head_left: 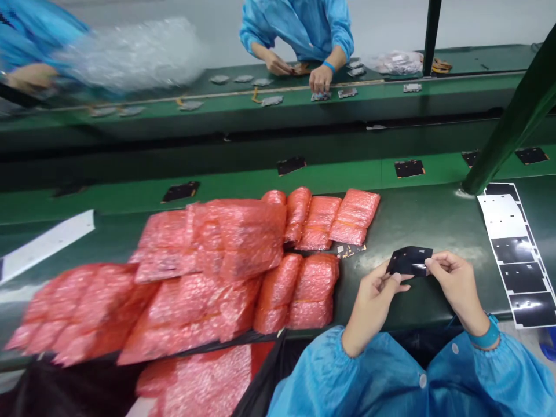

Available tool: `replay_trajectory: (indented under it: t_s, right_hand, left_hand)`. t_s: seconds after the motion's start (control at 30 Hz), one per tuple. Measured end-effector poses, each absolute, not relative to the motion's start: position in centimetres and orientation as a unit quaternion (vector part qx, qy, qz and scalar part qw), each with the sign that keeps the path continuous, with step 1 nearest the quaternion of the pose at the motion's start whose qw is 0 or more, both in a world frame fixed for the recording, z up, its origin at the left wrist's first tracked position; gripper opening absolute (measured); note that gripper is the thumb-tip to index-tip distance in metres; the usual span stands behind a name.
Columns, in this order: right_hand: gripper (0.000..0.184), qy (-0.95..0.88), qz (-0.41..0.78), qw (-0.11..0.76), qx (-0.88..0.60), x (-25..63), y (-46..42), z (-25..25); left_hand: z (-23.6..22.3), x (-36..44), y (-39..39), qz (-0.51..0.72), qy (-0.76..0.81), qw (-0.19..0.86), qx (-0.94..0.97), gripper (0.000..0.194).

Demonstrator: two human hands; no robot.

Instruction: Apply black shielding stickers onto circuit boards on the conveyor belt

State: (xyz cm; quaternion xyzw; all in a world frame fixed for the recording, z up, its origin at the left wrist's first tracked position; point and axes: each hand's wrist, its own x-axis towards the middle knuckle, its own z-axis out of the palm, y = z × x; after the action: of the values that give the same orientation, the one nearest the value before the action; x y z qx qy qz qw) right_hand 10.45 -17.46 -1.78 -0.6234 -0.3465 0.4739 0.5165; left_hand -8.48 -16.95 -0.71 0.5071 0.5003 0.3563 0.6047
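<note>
Big heap of red bubble bags (204, 249) on the desk (403, 214), way too many to count; just right of it a small circuit board (350, 250) lies flat; left hand (371, 307) and right hand (458, 289) are together, pinching a black film (409, 260) between their fingers just above the desk; further right a backing sheet (510, 255) shows a white patch, with several black pieces (523, 277) left on it; more black pieces (409, 168) sit spaced out along the belt beyond.
</note>
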Motion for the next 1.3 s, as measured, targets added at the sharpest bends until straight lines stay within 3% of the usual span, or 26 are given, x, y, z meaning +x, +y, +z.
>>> replay_trajectory:
  t_s: [0.07, 0.2, 0.33, 0.5, 0.6, 0.9, 1.2, 1.3]
  right_hand:
    - [0.038, -0.344, 0.454, 0.516, -0.640, 11.2, -17.5, -1.8]
    - [0.042, -0.330, 0.451, 0.495, -0.665, 13.6, -17.8, -1.9]
    - [0.046, -0.298, 0.473, 0.468, -0.684, 15.8, -18.9, -2.2]
    - [0.049, -0.283, 0.469, 0.439, -0.712, 17.7, -21.0, -1.9]
    - [0.049, -0.289, 0.461, 0.431, -0.720, 18.0, -21.5, -1.3]
    - [0.048, -0.285, 0.452, 0.435, -0.725, 18.0, -21.1, -1.1]
    - [0.048, -0.260, 0.478, 0.449, -0.709, 18.1, -21.0, -1.0]
    - [0.046, -0.269, 0.474, 0.452, -0.707, 18.2, -21.1, -1.1]
  left_hand:
    - [-1.1, -10.7, -16.5, 0.326, 0.533, 0.480, 0.616, 0.054]
    - [-2.4, -15.1, -16.0, 0.198, 0.574, 0.125, 0.784, 0.056]
    - [-3.7, -14.4, -18.8, 0.098, 0.513, 0.023, 0.852, 0.062]
    - [-3.4, -11.7, -22.4, 0.126, 0.477, 0.058, 0.868, 0.064]
    - [-3.0, -12.4, -21.7, 0.175, 0.496, 0.097, 0.845, 0.052]
    - [-3.6, -14.4, -17.9, 0.217, 0.585, 0.085, 0.777, 0.021]
    - [-1.5, -13.1, -18.5, 0.202, 0.344, 0.274, 0.875, 0.048]
    - [-1.7, -12.6, -19.4, 0.226, 0.401, 0.265, 0.847, 0.035]
